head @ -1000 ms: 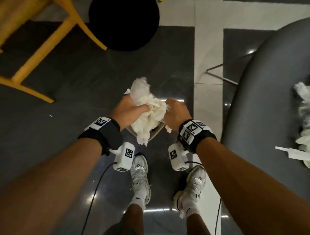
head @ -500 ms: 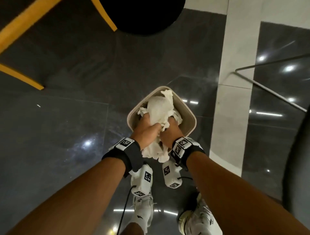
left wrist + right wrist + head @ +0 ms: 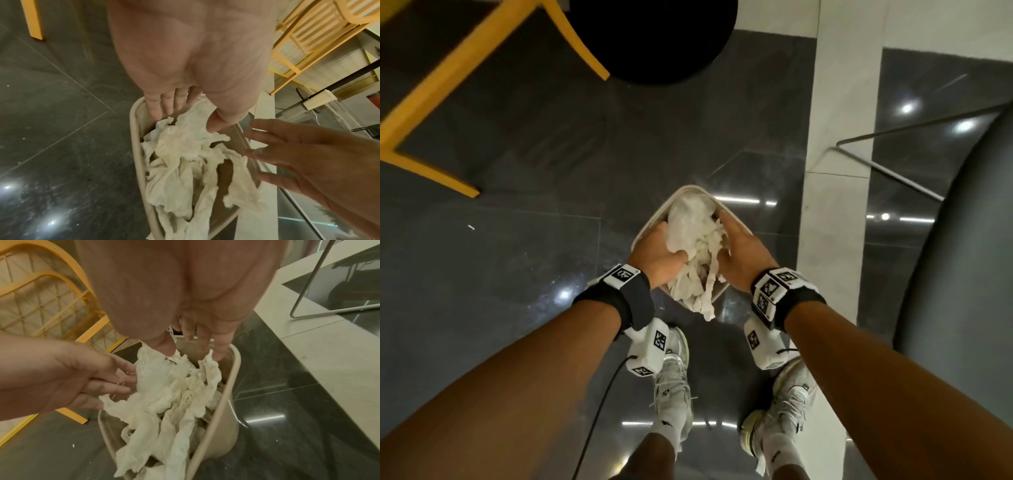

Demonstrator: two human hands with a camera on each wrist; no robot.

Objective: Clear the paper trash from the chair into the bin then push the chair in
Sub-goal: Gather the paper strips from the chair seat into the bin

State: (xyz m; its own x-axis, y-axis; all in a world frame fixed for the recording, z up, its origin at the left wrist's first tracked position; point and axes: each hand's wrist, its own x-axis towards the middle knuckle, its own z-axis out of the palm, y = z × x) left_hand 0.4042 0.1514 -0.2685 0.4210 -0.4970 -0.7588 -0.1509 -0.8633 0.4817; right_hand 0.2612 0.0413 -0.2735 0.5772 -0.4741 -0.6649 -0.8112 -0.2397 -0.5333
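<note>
A beige bin (image 3: 690,189) stands on the dark floor in front of my feet. White crumpled paper (image 3: 695,240) fills its mouth, and a strip hangs over the near rim. My left hand (image 3: 657,255) is at the paper's left side and my right hand (image 3: 739,253) at its right, both with straight, spread fingers that grip nothing. In the left wrist view my left hand (image 3: 185,113) hovers over the paper (image 3: 185,154) inside the bin's rim (image 3: 136,146). In the right wrist view my right hand (image 3: 195,345) touches the top of the paper (image 3: 174,394). The grey chair (image 3: 962,240) is at the right edge.
A yellow wooden chair (image 3: 448,85) stands at the far left and a black round base (image 3: 654,37) lies ahead. The grey chair's thin metal leg frame (image 3: 887,171) crosses a pale floor strip (image 3: 832,205) to the right of the bin.
Both hands gripped the paper bundle above the bin, lowered it into the bin, then let go and spread apart. My view has swung away from the grey chair's seat.
</note>
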